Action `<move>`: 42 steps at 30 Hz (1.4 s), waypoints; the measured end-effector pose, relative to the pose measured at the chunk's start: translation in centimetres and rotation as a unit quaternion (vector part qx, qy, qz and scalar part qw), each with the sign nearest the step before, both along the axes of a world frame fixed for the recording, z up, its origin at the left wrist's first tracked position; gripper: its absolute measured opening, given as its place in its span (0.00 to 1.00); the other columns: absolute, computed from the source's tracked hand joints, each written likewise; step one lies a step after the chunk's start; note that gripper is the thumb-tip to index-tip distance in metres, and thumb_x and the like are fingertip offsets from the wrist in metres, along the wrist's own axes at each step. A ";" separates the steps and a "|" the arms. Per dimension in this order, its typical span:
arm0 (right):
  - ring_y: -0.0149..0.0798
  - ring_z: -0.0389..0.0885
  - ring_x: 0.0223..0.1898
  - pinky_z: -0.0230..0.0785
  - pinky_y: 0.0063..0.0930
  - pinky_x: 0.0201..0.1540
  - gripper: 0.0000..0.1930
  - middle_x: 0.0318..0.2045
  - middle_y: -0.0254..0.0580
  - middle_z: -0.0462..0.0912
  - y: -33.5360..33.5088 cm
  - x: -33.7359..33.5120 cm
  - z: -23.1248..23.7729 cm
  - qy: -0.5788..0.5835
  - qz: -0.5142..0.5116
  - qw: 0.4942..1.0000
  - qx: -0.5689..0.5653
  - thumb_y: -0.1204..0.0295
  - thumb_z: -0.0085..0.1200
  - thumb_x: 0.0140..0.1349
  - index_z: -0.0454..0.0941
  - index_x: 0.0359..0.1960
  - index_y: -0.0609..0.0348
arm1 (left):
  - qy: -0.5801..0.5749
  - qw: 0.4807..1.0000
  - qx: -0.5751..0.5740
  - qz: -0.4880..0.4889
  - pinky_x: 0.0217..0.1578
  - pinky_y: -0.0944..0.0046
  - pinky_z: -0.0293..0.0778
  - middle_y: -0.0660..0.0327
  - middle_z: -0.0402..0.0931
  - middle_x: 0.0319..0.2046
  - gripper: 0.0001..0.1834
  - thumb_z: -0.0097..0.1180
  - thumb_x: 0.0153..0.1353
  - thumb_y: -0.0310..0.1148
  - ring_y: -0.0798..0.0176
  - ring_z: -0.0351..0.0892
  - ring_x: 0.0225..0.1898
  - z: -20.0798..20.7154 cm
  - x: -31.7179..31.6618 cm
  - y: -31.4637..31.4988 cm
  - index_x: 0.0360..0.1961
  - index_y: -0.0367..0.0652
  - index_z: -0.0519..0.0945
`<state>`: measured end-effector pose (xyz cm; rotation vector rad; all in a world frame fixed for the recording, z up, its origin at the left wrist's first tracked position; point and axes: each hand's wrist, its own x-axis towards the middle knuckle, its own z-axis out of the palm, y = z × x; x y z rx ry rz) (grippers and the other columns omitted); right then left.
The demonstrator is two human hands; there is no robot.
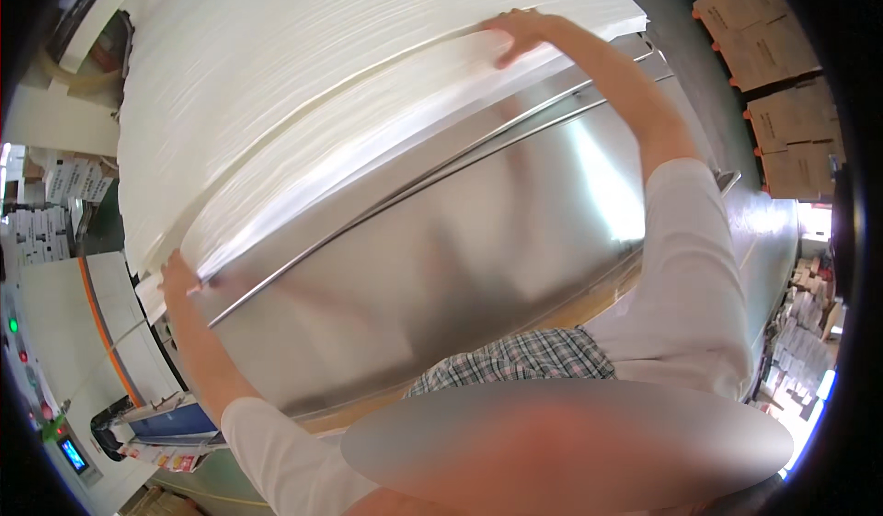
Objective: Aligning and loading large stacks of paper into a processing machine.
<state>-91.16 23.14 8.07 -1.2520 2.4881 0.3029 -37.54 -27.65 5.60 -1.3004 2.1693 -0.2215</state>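
A broad mass of thin white layered sheets [303,47] fills the upper middle, its near part set off by a long curved ridge. My right hand [524,34] rests at the far right end of this ridge, its thumb and fingers spread apart against the white layers. At the opposite end, my left hand [177,273] touches the lower left corner of the sheets. Its fingers are small and partly hidden, so their grip is unclear. Below the sheets, a shiny metal surface [478,277] reflects my arms. Two thin metal rods [377,205] cross over it.
Machine panels [69,309] with lit buttons and a small screen [72,454] stand at the left. Stacked cardboard boxes [759,33] are at the far right, beyond the grey floor [704,102]. A wooden edge [593,297] runs along the metal surface near my body.
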 end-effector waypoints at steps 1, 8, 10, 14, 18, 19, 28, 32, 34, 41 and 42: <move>0.47 0.61 0.58 0.50 0.56 0.56 0.46 0.56 0.35 0.65 1.7 -2.2 0.2 -0.001 0.005 0.999 0.043 0.47 0.64 0.32 0.58 0.59 0.37 | 0.007 1.000 -0.010 -0.005 0.56 0.38 0.54 0.53 0.54 0.60 0.61 0.72 0.22 0.28 0.46 0.52 0.61 -0.3 0.5 -0.5 0.62 0.46 0.48; 0.45 0.62 0.57 0.53 0.54 0.57 0.56 0.53 0.40 0.68 10.7 -13.8 -1.7 0.092 -0.082 0.969 0.213 0.71 0.71 0.17 0.56 0.59 0.45 | 0.083 0.993 -0.022 -0.079 0.56 0.54 0.60 0.49 0.60 0.55 0.59 0.71 0.21 0.28 0.47 0.60 0.57 -2.6 5.5 -5.1 0.60 0.47 0.52; 0.47 0.62 0.57 0.55 0.47 0.57 0.47 0.53 0.42 0.67 12.2 -13.8 -1.8 0.127 -0.131 0.964 0.194 0.74 0.66 0.27 0.58 0.58 0.47 | 0.090 0.992 -0.019 -0.084 0.56 0.54 0.60 0.49 0.61 0.54 0.57 0.70 0.20 0.27 0.46 0.60 0.56 -3.1 7.1 -5.7 0.59 0.46 0.54; 0.55 0.51 0.61 0.47 0.42 0.63 0.33 0.61 0.46 0.53 13.8 -11.5 -0.9 0.069 -0.203 0.975 0.056 0.76 0.56 0.43 0.62 0.57 0.50 | 0.204 0.963 -0.053 -0.169 0.56 0.52 0.56 0.49 0.61 0.54 0.47 0.67 0.27 0.29 0.46 0.58 0.57 -3.7 8.7 -5.9 0.55 0.47 0.60; 0.58 0.52 0.59 0.48 0.46 0.62 0.35 0.59 0.48 0.56 14.8 -10.6 -1.1 0.137 -0.233 0.961 -0.057 0.75 0.59 0.40 0.63 0.56 0.47 | 0.256 0.945 -0.106 -0.175 0.58 0.51 0.51 0.49 0.61 0.55 0.39 0.64 0.34 0.32 0.47 0.56 0.59 -3.4 8.7 -5.6 0.53 0.47 0.64; 0.58 0.53 0.58 0.49 0.46 0.61 0.36 0.58 0.49 0.57 15.2 -10.9 -1.2 0.219 -0.226 0.945 -0.087 0.74 0.60 0.39 0.64 0.55 0.47 | 0.249 0.948 -0.106 -0.169 0.58 0.51 0.51 0.49 0.61 0.55 0.39 0.64 0.34 0.32 0.47 0.56 0.59 -3.0 8.5 -5.6 0.53 0.47 0.64; 0.48 0.63 0.56 0.60 0.39 0.55 0.33 0.52 0.43 0.68 27.5 -15.9 2.5 0.370 -0.010 0.903 -0.219 0.77 0.54 0.40 0.62 0.54 0.51 | 0.389 0.860 -0.220 -0.245 0.58 0.53 0.53 0.49 0.61 0.55 0.35 0.64 0.38 0.34 0.45 0.57 0.58 7.6 11.0 -4.0 0.51 0.45 0.67; 0.50 0.59 0.59 0.58 0.40 0.57 0.32 0.55 0.46 0.63 35.0 -12.5 2.1 0.359 -0.026 0.911 -0.204 0.79 0.50 0.45 0.59 0.57 0.49 | 0.364 0.863 -0.216 -0.276 0.56 0.51 0.55 0.49 0.62 0.54 0.34 0.63 0.39 0.33 0.45 0.58 0.57 10.3 15.5 -0.3 0.52 0.47 0.67; 0.50 0.57 0.60 0.56 0.42 0.58 0.34 0.59 0.47 0.57 37.7 -9.8 1.1 0.337 -0.046 0.927 -0.157 0.76 0.54 0.45 0.58 0.58 0.45 | 0.357 0.867 -0.213 -0.273 0.56 0.51 0.54 0.49 0.62 0.55 0.34 0.62 0.39 0.32 0.45 0.58 0.57 10.1 18.0 2.3 0.52 0.47 0.67; 0.49 0.55 0.61 0.50 0.45 0.60 0.31 0.60 0.46 0.56 41.3 5.3 -1.8 0.262 -0.119 0.953 -0.097 0.74 0.54 0.47 0.60 0.56 0.43 | 0.315 0.909 -0.166 -0.214 0.58 0.49 0.49 0.49 0.62 0.54 0.31 0.59 0.40 0.32 0.48 0.57 0.58 5.2 25.4 12.1 0.51 0.50 0.69; 0.49 0.54 0.61 0.49 0.45 0.60 0.31 0.60 0.46 0.56 41.3 7.2 -2.1 0.240 -0.115 0.957 -0.111 0.75 0.54 0.47 0.61 0.56 0.44 | 0.310 0.916 -0.157 -0.200 0.58 0.49 0.49 0.49 0.62 0.54 0.31 0.59 0.40 0.32 0.48 0.57 0.58 4.4 26.4 13.5 0.51 0.50 0.69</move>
